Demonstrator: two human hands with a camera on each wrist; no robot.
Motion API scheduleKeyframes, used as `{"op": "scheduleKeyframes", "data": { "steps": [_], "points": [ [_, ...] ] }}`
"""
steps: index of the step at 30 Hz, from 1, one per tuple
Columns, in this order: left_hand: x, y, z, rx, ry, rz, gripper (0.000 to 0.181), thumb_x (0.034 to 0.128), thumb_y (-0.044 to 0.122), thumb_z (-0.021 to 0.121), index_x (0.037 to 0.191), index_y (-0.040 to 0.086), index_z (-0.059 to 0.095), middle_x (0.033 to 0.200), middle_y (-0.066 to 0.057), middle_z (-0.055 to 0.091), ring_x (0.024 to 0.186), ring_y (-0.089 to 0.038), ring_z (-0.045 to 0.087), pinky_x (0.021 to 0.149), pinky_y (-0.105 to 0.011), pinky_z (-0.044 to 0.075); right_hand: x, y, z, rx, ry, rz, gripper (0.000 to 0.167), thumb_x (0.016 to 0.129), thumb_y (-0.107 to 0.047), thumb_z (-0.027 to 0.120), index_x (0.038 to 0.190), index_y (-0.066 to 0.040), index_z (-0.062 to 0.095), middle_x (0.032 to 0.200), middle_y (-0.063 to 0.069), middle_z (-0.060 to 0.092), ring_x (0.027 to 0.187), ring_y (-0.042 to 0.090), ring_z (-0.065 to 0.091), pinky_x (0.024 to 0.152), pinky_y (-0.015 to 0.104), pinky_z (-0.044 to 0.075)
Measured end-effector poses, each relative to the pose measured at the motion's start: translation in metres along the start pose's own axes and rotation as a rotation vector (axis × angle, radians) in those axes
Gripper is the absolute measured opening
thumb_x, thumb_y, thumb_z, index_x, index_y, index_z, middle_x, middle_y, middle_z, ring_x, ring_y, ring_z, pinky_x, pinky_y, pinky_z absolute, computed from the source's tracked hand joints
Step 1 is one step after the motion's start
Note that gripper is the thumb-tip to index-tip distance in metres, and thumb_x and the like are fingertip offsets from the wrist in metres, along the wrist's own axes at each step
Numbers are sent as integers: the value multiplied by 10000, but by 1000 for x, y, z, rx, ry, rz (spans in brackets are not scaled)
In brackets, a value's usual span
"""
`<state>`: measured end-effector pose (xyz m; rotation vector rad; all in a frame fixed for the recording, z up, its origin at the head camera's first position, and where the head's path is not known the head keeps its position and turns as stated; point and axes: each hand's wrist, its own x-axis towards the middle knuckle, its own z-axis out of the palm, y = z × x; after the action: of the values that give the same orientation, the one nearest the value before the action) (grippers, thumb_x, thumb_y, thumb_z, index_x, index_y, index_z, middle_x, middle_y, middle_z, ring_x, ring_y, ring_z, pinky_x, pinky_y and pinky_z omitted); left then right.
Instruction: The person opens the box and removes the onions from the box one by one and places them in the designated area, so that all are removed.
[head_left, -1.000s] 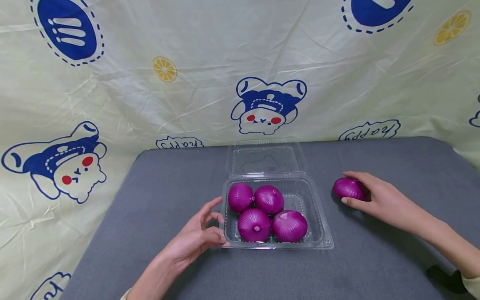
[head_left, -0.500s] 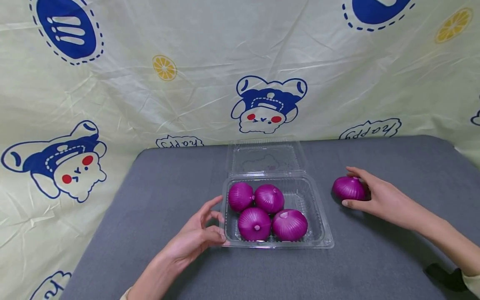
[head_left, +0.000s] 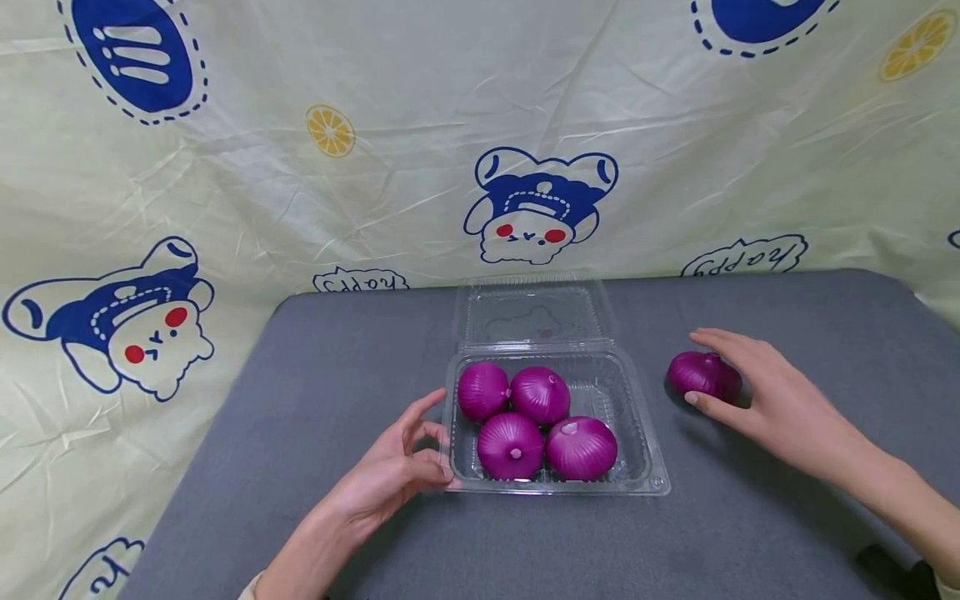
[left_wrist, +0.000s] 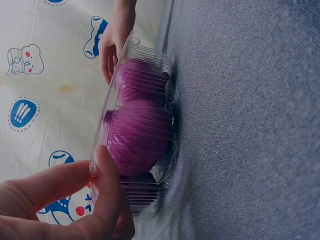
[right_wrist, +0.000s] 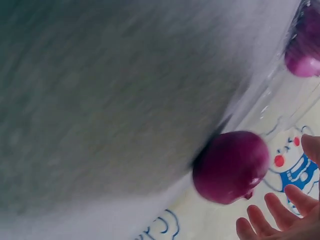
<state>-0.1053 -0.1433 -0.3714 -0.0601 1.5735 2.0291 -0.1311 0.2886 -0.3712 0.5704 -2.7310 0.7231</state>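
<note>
A clear plastic clamshell box lies on the table with its lid folded back. Several purple onions sit inside it, mostly to the left. My left hand pinches the left rim of the box; in the left wrist view its thumb and finger meet at that edge. One more onion rests on the table to the right of the box. Over its right side hovers my right hand, thumb and fingers spread. The right wrist view has those fingers apart from the loose onion.
Grey cloth covers the table. The open lid reaches toward the back edge, close to a pale printed curtain that hangs behind. A dark object shows beneath the right forearm.
My right hand has spread wider and drawn slightly back from the loose onion, which stays on the table. The left hand keeps its place on the box.
</note>
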Motion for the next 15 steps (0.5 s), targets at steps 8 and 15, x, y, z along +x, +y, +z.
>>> {"op": "scheduleKeyframes", "data": {
  "steps": [8, 15],
  "points": [
    [-1, 0, -1, 7, -10, 15, 890, 801, -166, 589, 1536, 210, 256, 1078, -142, 429, 693, -191, 605, 810, -430, 563, 0, -27, 6, 0, 2, -49, 685, 758, -193, 857, 1375, -188, 561, 1406, 40, 502, 1258, 268, 450, 926, -13, 186],
    [-1, 0, 0, 11, 2, 11, 893, 799, -163, 593, 1534, 223, 263, 1081, -140, 431, 690, -192, 606, 809, -428, 564, 1, -50, 12, 4, -46, -128, 672, 772, -272, 847, 1378, -213, 561, 1405, -31, 503, 1252, 186, 460, 1012, 101, 302]
  ]
}}
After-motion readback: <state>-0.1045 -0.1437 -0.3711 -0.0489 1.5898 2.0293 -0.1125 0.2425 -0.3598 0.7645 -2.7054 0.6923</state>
